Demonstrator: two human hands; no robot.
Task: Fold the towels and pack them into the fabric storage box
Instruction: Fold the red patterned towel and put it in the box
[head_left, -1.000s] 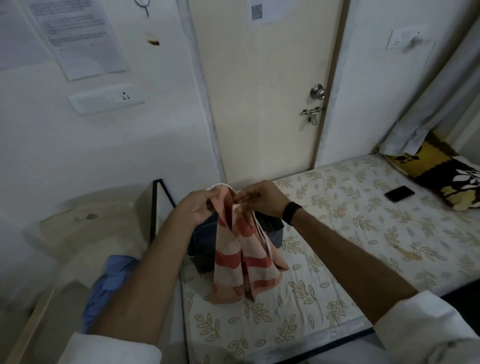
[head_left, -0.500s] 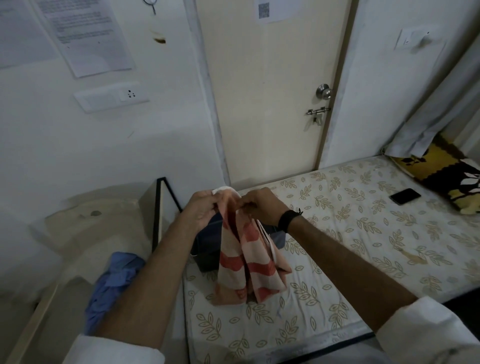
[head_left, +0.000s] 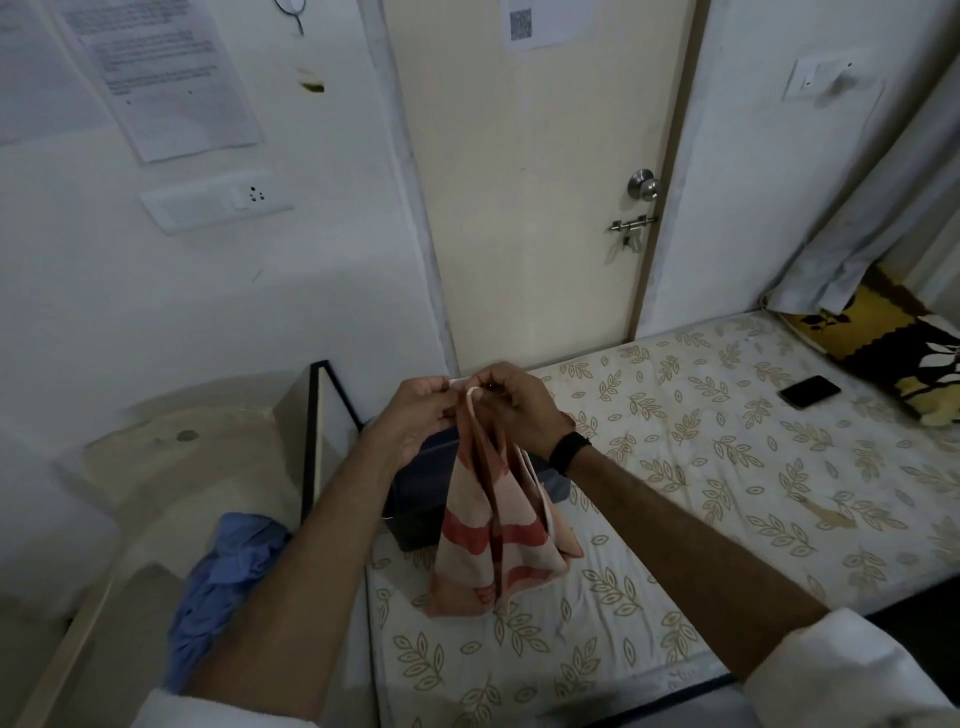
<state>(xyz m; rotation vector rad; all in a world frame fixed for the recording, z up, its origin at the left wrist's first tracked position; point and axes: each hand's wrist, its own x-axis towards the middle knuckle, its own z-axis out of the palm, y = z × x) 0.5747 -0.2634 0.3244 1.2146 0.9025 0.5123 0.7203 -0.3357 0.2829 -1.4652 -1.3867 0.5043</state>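
Nearest, two white sleeves (head_left: 852, 670) frame the bare forearms reaching out over the bed (head_left: 691, 499) with its leaf-print sheet. Just below the wrists, the striped towel (head_left: 493, 540) hangs in loose folds, its lower edge touching the sheet. Its top edge is bunched between the hands: the left hand (head_left: 418, 410) pinches it from one side, and the right hand (head_left: 511, 402), a black band (head_left: 569, 452) on the wrist, pinches it from the other, the two hands nearly touching. Directly behind the towel sits the dark fabric storage box (head_left: 415, 499) at the bed's corner. A blue cloth (head_left: 223, 577) lies beside the bed on the left. Farther back, a phone (head_left: 809, 391) rests on the sheet near a patterned pillow (head_left: 893, 353), before the closed door (head_left: 535, 182).
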